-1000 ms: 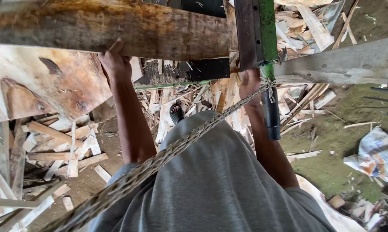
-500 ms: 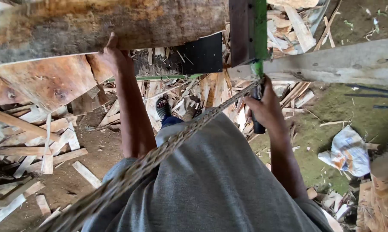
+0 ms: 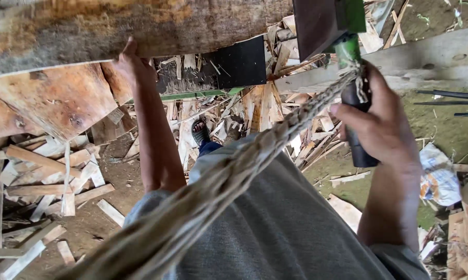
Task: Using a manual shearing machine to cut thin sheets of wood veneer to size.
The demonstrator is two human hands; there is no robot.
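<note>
Two hands, both busy, and the log [image 3: 114, 31] across the top of my view is the thing to place everything by. My left hand [image 3: 130, 62] is up against the log's lower edge, fingers pressed flat to the wood rather than wrapped round it; whether the fingertips curl over the far side I cannot tell. My right hand [image 3: 381, 124] is off past the log's right end, clenched around a dark handle [image 3: 358, 129] that hangs down from a green post [image 3: 348, 31]. A frayed, plaited rope [image 3: 254, 150] is tied to the top of that handle and runs slantwise back down across my grey shirt [image 3: 280, 228].

I judge the log heavy and stiff, with a rough, flaky, bark-stained face that should give grip but could shed splinters; a flat palm under it steadies it, no more, and any real hold would want both hands or its ends. The handle looks smooth and hard, good for a closed fist. The rope looks soft, fibrous and limp, best taken where it is knotted.

Below the log lies a broad reddish slab [image 3: 47, 103], and beneath that, on bare earth, a litter of pale offcuts [image 3: 63, 176]. My sandalled foot [image 3: 200, 132] shows under the log's middle. A grey beam [image 3: 425, 62] runs out beyond the log's right end. Of containers I see only a crumpled white bag [image 3: 438, 176], lying far down to the right of the log; what is in it is hidden.
</note>
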